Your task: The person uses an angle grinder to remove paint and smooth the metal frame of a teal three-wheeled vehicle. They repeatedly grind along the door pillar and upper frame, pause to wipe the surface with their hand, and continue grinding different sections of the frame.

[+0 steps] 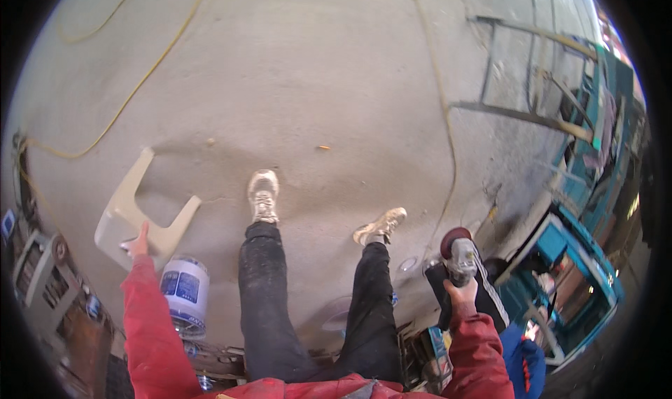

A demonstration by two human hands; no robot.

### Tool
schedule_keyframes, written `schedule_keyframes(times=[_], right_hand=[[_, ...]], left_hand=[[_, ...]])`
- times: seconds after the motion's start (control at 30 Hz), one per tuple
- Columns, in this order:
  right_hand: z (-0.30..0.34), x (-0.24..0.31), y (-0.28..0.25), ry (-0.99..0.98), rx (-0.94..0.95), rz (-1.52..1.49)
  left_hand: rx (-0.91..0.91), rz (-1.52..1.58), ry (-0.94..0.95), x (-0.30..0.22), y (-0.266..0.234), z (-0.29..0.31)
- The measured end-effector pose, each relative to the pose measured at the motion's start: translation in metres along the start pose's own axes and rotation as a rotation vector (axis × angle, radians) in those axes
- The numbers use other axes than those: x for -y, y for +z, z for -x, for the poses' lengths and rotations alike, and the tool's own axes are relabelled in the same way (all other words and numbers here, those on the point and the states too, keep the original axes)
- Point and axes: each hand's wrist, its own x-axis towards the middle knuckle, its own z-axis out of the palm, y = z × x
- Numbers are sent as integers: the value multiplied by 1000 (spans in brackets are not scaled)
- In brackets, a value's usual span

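Note:
My left hand [139, 245] grips the seat of a cream plastic stool [115, 220], which is tipped so that two of its legs point away from me. My right hand [463, 295] is closed around an angle grinder [462, 261] with a reddish-brown disc [453, 239] at its far end. Whether the disc turns cannot be seen. Just beside my left forearm stands a white bucket [185, 290] with blue labels. Black cloth with white stripes [490, 290], perhaps another person's leg, lies right behind the grinder.
A yellow cable [133, 94] curves over the concrete floor at left; another cable [442, 94] runs down right of middle. A metal frame [532, 115] and a teal metal box [570, 287] stand at right. Metal parts [52, 273] line the left edge. Both my shoes [263, 192] are on the floor.

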Motion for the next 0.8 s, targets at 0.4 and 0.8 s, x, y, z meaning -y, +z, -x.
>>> schedule_keyframes(times=[0.4, 0.8], right_hand=[[22, -186, -28, 193, -51, -158], [49, -416, -90, 473, -302, -918]], left_hand=[[-13, 455, 865, -83, -84, 195], [775, 272, 1420, -210, -28, 841]])
